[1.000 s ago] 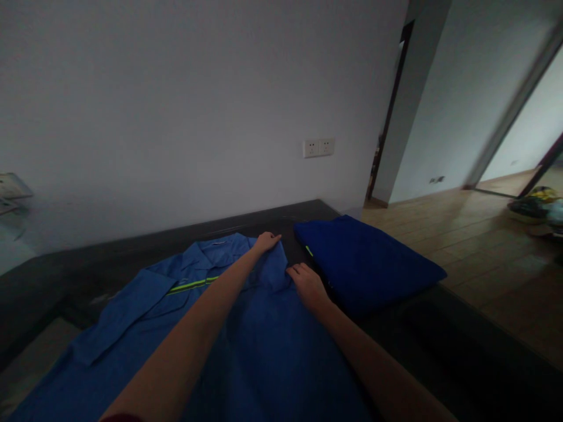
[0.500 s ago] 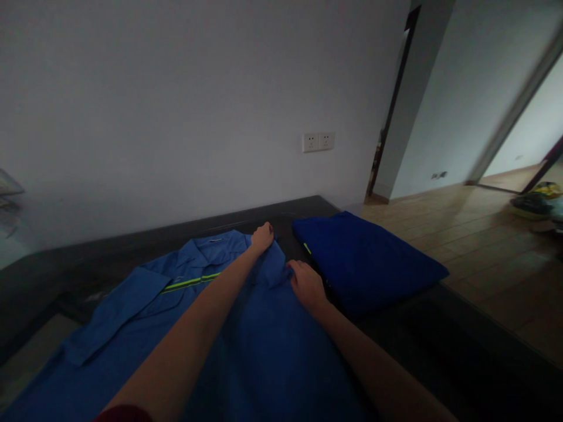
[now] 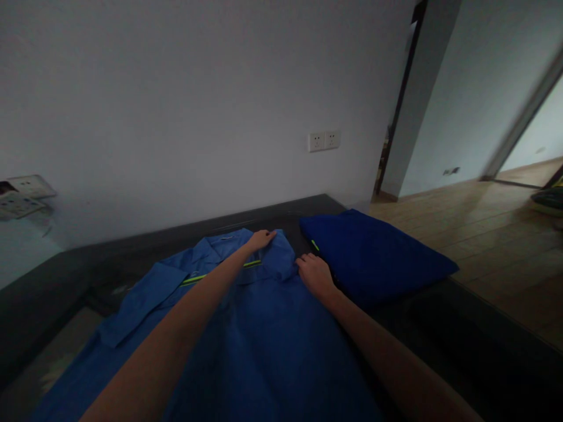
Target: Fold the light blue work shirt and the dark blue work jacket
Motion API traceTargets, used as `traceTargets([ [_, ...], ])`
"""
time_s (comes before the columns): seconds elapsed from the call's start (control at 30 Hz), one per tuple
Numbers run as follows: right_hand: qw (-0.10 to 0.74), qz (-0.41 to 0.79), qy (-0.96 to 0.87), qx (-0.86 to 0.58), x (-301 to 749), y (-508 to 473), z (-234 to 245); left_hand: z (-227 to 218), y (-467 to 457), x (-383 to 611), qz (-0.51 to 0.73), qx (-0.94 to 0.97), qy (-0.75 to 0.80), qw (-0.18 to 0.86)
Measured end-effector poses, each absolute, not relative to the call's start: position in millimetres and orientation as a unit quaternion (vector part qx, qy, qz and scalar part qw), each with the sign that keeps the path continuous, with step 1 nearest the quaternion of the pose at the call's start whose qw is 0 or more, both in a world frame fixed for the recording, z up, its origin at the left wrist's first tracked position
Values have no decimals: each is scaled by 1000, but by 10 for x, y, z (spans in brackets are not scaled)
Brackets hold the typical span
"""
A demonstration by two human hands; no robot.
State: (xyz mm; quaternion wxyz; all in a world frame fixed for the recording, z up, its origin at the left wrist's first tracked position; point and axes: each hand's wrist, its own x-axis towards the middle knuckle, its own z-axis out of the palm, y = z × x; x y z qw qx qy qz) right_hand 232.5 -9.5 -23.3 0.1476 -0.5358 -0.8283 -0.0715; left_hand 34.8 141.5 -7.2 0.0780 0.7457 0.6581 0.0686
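Note:
A blue work jacket (image 3: 264,328) with yellow-green stripes across its chest lies spread front-up, its collar toward the wall. My left hand (image 3: 260,240) reaches over the jacket, with fingers pinched on the fabric at the shoulder beside the collar. At the right edge, by the folded sleeve, my right hand (image 3: 314,274) has its fingers bent over the cloth; the fingertips are partly hidden. The other sleeve lies folded inward on the left. Close to my right hand rests a folded darker blue garment (image 3: 373,252) with a small yellow-green strip at its edge.
Under the clothes is a dark table (image 3: 316,205) set against a pale wall (image 3: 176,117). A double socket (image 3: 324,141) is on that wall. Some printed papers or boxes (image 3: 26,193) show at far left. Wooden floor (image 3: 479,217) lies to the right.
My left hand has flattened the shoulder cloth, so more of the chest stripe shows. My right hand stays by the sleeve edge, its fingers lower. The view has shifted slightly left.

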Motion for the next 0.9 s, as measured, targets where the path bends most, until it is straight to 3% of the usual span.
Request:
traceTargets([
  [0.3, 137, -67, -843, -516, 2422, -185, -220, -120, 1075, 354, 75, 768, 636, 4],
  [0.53, 214, 51, -822, -526, 2525, -129, -156, 34, 686, 500, 123, 794, 592, -56],
  [0.7, 273, 103, -774, -562, 2475, 379, 72, -68, 40, 802, 143, 892, 429, 0],
  [0.9, 259, 139, -731, -616, 2074, 1099, 2, -413, -429, 1007, 150, 885, 440, 13],
])
